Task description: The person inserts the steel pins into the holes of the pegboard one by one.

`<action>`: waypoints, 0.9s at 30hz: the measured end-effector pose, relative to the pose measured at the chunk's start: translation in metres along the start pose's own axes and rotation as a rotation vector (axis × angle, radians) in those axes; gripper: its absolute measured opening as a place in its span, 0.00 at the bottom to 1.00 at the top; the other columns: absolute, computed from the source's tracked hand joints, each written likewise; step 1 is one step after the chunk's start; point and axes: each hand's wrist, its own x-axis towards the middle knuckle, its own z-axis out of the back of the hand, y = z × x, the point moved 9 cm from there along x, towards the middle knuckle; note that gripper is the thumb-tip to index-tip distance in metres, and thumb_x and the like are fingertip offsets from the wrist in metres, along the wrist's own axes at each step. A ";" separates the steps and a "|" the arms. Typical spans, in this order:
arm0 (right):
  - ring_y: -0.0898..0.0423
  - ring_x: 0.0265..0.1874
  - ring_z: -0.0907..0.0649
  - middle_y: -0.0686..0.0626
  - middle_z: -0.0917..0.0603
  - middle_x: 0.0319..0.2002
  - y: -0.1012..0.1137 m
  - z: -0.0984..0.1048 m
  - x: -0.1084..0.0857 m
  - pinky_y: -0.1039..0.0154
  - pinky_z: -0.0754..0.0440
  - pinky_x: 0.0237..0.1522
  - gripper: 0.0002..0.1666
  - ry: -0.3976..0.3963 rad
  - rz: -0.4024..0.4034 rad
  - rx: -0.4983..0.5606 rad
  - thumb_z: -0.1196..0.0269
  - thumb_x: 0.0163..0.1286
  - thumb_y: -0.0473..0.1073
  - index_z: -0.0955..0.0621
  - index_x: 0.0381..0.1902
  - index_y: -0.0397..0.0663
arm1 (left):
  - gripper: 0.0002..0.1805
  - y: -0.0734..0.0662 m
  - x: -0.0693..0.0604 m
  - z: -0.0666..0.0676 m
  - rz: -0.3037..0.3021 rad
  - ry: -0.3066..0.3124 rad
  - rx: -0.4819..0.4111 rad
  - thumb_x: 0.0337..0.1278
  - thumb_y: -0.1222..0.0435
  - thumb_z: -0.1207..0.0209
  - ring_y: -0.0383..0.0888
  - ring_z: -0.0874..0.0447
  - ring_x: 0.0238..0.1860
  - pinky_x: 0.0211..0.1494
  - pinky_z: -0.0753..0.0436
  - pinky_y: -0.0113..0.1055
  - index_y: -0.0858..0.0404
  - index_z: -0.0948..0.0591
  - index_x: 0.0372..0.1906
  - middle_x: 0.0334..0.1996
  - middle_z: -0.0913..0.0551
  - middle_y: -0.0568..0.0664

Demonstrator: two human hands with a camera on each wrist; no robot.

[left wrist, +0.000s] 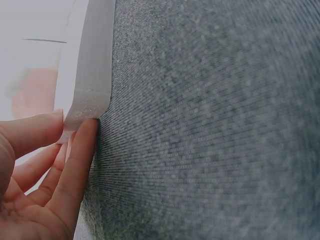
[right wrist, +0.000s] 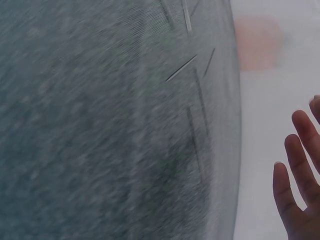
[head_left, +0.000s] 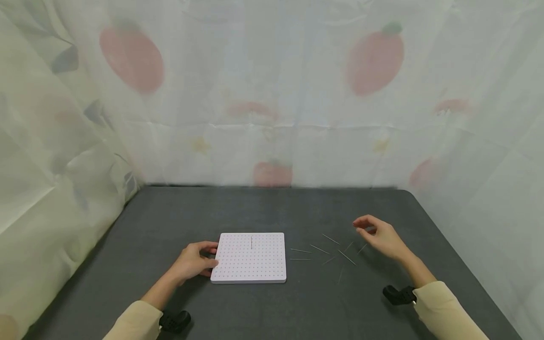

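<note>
A white square board (head_left: pixel 248 269) with rows of small holes lies flat on the table. One thin metal pin (head_left: pixel 251 242) stands upright in it near the far edge. My left hand (head_left: pixel 193 260) holds the board's left edge, thumb on the top rim and fingers against the side, as the left wrist view shows up close. To the right of the board, several thin metal pins (head_left: pixel 347 258) lie scattered on the tabletop. Above the right end of these pins hovers my right hand (head_left: pixel 381 237), its fingers loosely bent and nothing visible in them.
The dark grey table (head_left: pixel 187 208) has a fabric-like surface. A pale patterned curtain (head_left: pixel 263 94) hangs along its back and sides. Each wrist carries a black camera mount (head_left: pixel 175 321).
</note>
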 end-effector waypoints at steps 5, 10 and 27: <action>0.54 0.45 0.16 0.45 0.14 0.47 -0.010 -0.005 -0.007 0.67 0.16 0.42 0.12 0.029 -0.006 -0.006 0.39 0.72 0.39 0.20 0.51 0.42 | 0.31 0.001 -0.001 0.001 0.003 0.005 -0.009 0.51 0.76 0.34 0.45 0.14 0.37 0.33 0.10 0.41 0.75 0.27 0.63 0.52 0.21 0.66; 0.56 0.44 0.16 0.46 0.14 0.46 -0.020 -0.010 -0.012 0.66 0.15 0.42 0.12 0.057 -0.011 -0.016 0.39 0.71 0.38 0.19 0.50 0.42 | 0.31 0.002 -0.001 0.000 -0.001 0.007 -0.012 0.52 0.75 0.34 0.45 0.14 0.36 0.34 0.10 0.41 0.75 0.27 0.63 0.52 0.21 0.66; 0.53 0.45 0.16 0.47 0.15 0.46 -0.038 -0.025 -0.017 0.66 0.15 0.42 0.11 0.172 -0.023 -0.001 0.37 0.70 0.42 0.19 0.48 0.47 | 0.31 0.003 0.001 0.000 0.011 -0.003 -0.012 0.50 0.76 0.33 0.43 0.16 0.34 0.33 0.10 0.42 0.75 0.27 0.62 0.51 0.21 0.64</action>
